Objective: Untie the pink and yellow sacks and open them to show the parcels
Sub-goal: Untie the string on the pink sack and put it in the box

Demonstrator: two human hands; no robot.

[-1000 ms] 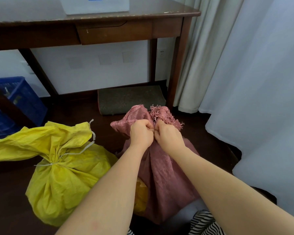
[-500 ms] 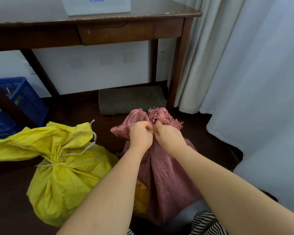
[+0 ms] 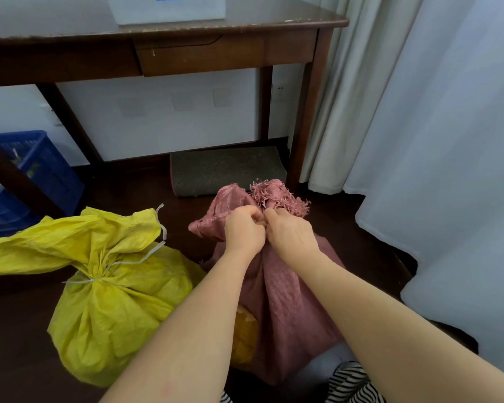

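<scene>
Two hands, left, right, gripping one pink sack's neck, one yellow sack tied

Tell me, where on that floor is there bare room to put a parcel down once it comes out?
Bare dark floor lies between the pink sack and the curtain; another strip runs from the yellow sack to the grey mat. It is crowded where both sacks touch, under the left hand and right hand.

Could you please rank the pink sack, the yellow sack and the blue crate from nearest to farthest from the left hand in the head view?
1. Pink sack: gripped at its neck by the left hand.
2. Yellow sack: on the floor to the left.
3. Blue crate: far left, behind the yellow sack.
</scene>
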